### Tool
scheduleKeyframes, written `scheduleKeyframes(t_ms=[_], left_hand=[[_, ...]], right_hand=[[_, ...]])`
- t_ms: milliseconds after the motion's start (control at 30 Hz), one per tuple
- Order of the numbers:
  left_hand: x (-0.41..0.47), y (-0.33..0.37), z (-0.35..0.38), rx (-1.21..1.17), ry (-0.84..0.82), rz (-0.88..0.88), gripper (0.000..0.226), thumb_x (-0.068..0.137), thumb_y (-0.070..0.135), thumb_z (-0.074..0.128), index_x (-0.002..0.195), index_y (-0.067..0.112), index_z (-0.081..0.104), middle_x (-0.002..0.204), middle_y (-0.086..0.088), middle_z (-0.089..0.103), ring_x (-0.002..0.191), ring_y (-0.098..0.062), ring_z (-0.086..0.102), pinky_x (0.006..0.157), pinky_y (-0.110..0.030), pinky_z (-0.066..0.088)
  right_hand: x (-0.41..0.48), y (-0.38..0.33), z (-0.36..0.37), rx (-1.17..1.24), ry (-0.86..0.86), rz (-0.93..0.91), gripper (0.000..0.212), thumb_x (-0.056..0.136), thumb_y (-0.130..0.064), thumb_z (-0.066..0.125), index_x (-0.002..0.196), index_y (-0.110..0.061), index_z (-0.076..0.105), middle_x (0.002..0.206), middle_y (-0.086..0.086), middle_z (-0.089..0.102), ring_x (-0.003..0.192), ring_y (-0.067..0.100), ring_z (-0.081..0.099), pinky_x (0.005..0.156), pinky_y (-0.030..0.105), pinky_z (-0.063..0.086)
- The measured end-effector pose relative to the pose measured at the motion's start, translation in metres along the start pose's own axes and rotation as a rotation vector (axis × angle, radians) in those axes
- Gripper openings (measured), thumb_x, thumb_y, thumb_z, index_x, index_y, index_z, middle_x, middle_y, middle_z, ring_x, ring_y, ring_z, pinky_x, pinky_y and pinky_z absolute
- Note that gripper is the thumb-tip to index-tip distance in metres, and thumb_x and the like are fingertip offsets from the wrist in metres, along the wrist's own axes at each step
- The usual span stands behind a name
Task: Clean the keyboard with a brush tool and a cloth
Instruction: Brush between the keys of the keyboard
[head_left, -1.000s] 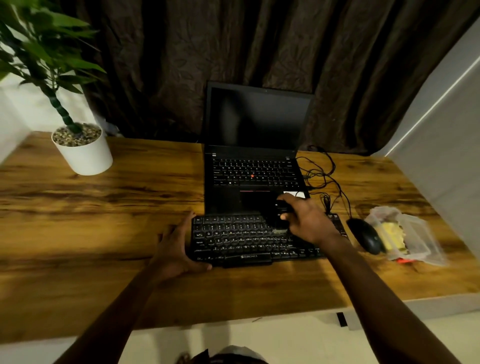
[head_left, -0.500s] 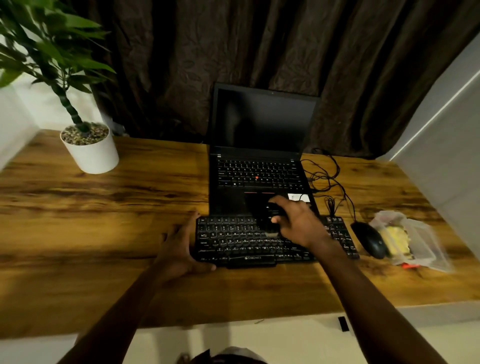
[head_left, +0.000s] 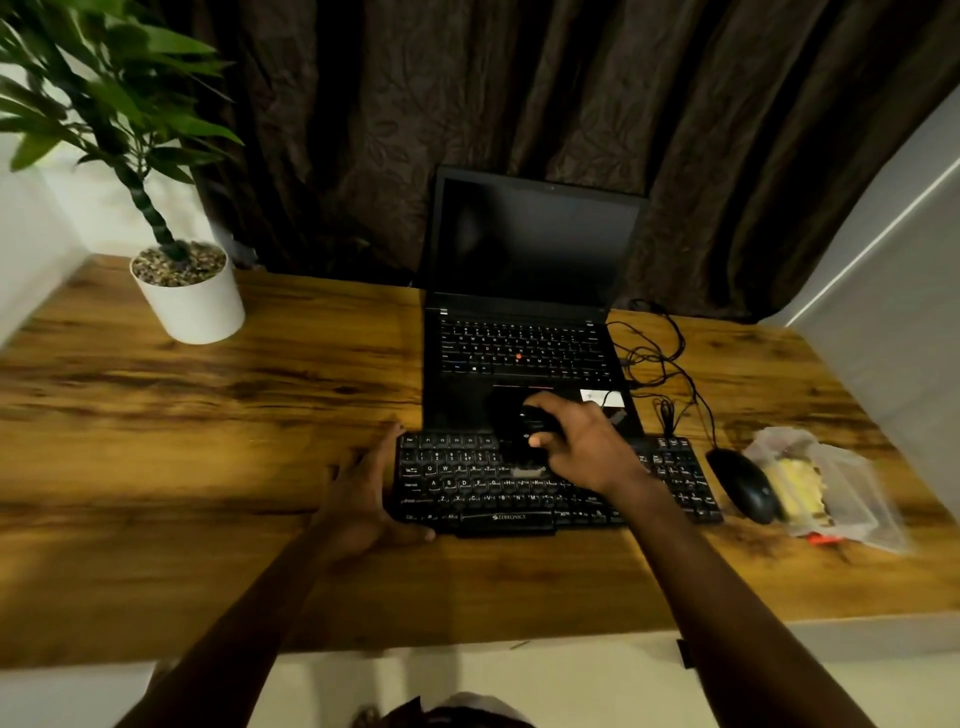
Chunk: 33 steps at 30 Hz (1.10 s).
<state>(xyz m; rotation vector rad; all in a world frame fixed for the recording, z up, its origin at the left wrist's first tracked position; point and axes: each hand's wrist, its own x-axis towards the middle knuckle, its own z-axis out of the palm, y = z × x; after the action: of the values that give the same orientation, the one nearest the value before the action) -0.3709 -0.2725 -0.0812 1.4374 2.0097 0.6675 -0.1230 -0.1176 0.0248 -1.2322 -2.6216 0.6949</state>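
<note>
A black external keyboard (head_left: 467, 488) lies on the wooden desk in front of an open laptop. My right hand (head_left: 582, 447) grips a dark brush tool (head_left: 524, 431) over the keyboard's upper middle rows; its pale bristles touch the keys just below the hand. My left hand (head_left: 363, 493) rests against the keyboard's left end, thumb along the front edge and fingers straight up its side. A yellow cloth (head_left: 795, 483) sits inside a clear plastic bag at the right.
The black laptop (head_left: 524, 343) stands open behind the keyboard. A black mouse (head_left: 740, 483) and tangled cables (head_left: 660, 358) lie to the right. The clear bag (head_left: 841, 493) sits near the right desk edge. A potted plant (head_left: 187, 291) stands back left.
My right hand has moved the brush leftward along the keyboard's upper rows. My left hand stays at the keyboard's left end. The camera view shifted slightly.
</note>
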Motion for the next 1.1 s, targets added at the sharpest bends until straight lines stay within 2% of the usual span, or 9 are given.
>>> scheduleKeyframes(t_ms=[133,300,400,467,533,600,800,1000,1100], left_hand=[[0.000,0.001,0.000,0.004,-0.007,0.008,0.152,0.033,0.083,0.077,0.151,0.050,-0.012,0.158,-0.003,0.030,0.141,-0.024,0.026,0.110,-0.044,0.015],[0.003,-0.002,0.001,0.004,0.001,-0.014,0.149,0.031,0.085,0.076,0.145,0.059,-0.016,0.158,-0.002,0.030,0.141,-0.028,0.026,0.112,-0.049,0.016],[0.002,-0.002,0.000,0.001,-0.009,0.000,0.148,0.031,0.086,0.074,0.146,0.058,-0.015,0.159,0.000,0.029,0.142,-0.027,0.024,0.111,-0.048,0.013],[0.001,-0.002,-0.002,-0.004,-0.001,-0.003,0.147,0.031,0.086,0.074,0.144,0.059,-0.016,0.159,0.001,0.029,0.141,-0.028,0.025,0.111,-0.048,0.014],[0.001,-0.003,-0.003,0.014,0.012,0.003,0.148,0.032,0.085,0.074,0.146,0.056,-0.016,0.159,0.002,0.030,0.140,-0.027,0.027,0.109,-0.047,0.016],[0.000,-0.002,-0.003,0.027,0.015,-0.001,0.148,0.034,0.081,0.077,0.148,0.054,-0.012,0.158,0.001,0.031,0.140,-0.026,0.027,0.109,-0.046,0.017],[0.003,-0.001,0.002,0.068,0.018,-0.002,0.149,0.035,0.078,0.079,0.152,0.047,-0.008,0.158,0.002,0.031,0.140,-0.026,0.028,0.108,-0.046,0.017],[0.000,0.005,0.000,0.084,0.021,0.025,0.147,0.035,0.080,0.069,0.156,0.037,-0.002,0.158,0.002,0.030,0.140,-0.026,0.026,0.110,-0.045,0.017],[-0.001,0.006,-0.003,0.062,0.018,0.028,0.146,0.035,0.079,0.070,0.156,0.037,-0.002,0.159,0.004,0.027,0.141,-0.024,0.024,0.112,-0.046,0.016]], right_hand=[[0.003,0.000,0.004,0.021,-0.017,0.018,0.054,0.089,-0.020,0.066,0.131,-0.046,0.046,0.114,0.006,0.060,0.101,0.022,0.062,0.081,0.045,0.060],[-0.001,0.008,-0.014,-0.098,-0.018,0.016,0.056,0.088,-0.007,0.067,0.136,-0.029,0.050,0.115,0.008,0.066,0.102,0.020,0.064,0.086,0.041,0.059],[0.004,-0.006,-0.005,-0.086,-0.018,-0.009,0.054,0.088,-0.009,0.067,0.134,-0.030,0.051,0.115,0.007,0.066,0.103,0.021,0.063,0.088,0.043,0.057],[0.010,-0.016,0.007,-0.021,-0.007,-0.034,0.052,0.088,-0.012,0.067,0.133,-0.032,0.052,0.113,0.005,0.065,0.102,0.018,0.060,0.089,0.039,0.056],[0.014,-0.023,0.012,0.027,-0.002,-0.044,0.049,0.090,-0.013,0.066,0.134,-0.031,0.052,0.116,0.003,0.063,0.104,0.015,0.057,0.090,0.034,0.054],[0.013,-0.022,0.010,0.017,-0.003,-0.055,0.050,0.090,-0.013,0.066,0.133,-0.033,0.051,0.117,0.004,0.064,0.105,0.018,0.061,0.091,0.038,0.056],[0.007,-0.018,-0.004,-0.175,-0.030,-0.053,0.053,0.090,-0.010,0.065,0.137,-0.029,0.049,0.119,0.007,0.063,0.108,0.022,0.062,0.091,0.039,0.055],[0.016,-0.042,0.022,0.027,-0.034,-0.129,0.050,0.088,-0.009,0.067,0.128,-0.034,0.051,0.112,0.004,0.065,0.104,0.021,0.063,0.086,0.045,0.059],[0.015,-0.034,0.013,-0.017,-0.022,-0.116,0.052,0.088,-0.008,0.067,0.132,-0.031,0.052,0.116,0.005,0.065,0.105,0.019,0.063,0.089,0.042,0.058]])
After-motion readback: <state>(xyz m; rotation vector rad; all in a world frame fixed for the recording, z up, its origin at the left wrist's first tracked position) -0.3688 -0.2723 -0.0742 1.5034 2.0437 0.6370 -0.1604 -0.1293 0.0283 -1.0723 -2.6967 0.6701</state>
